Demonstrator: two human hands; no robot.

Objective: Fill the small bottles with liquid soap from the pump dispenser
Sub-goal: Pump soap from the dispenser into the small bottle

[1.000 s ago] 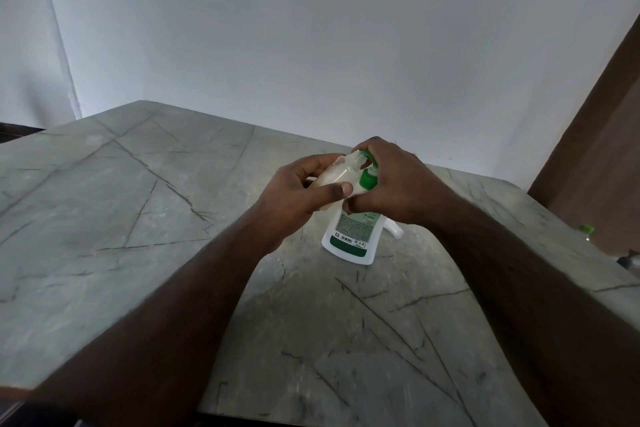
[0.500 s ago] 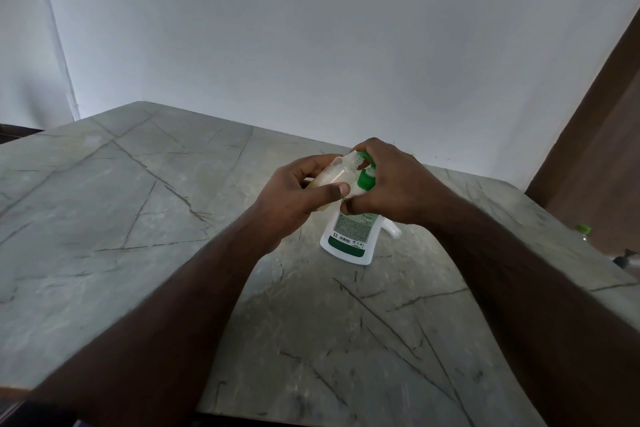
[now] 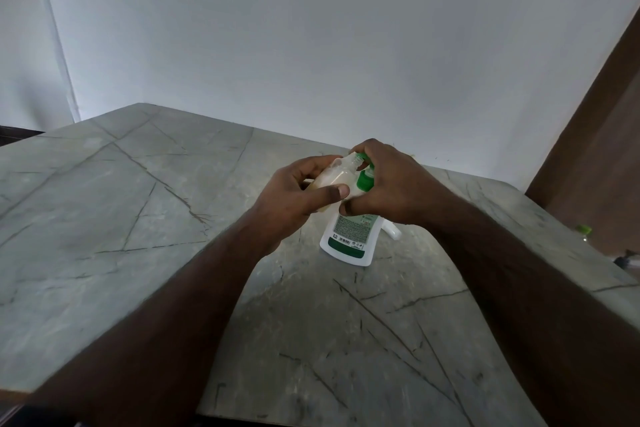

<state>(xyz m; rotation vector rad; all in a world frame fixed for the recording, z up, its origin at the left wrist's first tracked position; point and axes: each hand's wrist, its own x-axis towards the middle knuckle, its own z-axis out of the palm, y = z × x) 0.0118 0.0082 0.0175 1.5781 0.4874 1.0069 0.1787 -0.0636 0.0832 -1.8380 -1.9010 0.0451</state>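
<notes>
My left hand (image 3: 294,199) grips a small clear bottle (image 3: 337,175), tilted, with pale soap inside and its open neck up against the green pump nozzle. The white pump dispenser (image 3: 351,236) with a green band and label stands on the marble table (image 3: 121,218). My right hand (image 3: 391,184) lies over the green pump head, fingers curled round it and the dispenser's top. The nozzle tip is mostly hidden by my fingers.
A small white object (image 3: 391,231) lies on the table just right of the dispenser. At the far right edge a green-capped item (image 3: 583,229) shows beyond the table. A white wall stands behind, a brown door at right.
Both hands, the small bottle and the dispenser stay where they were; only the view has shifted slightly.
</notes>
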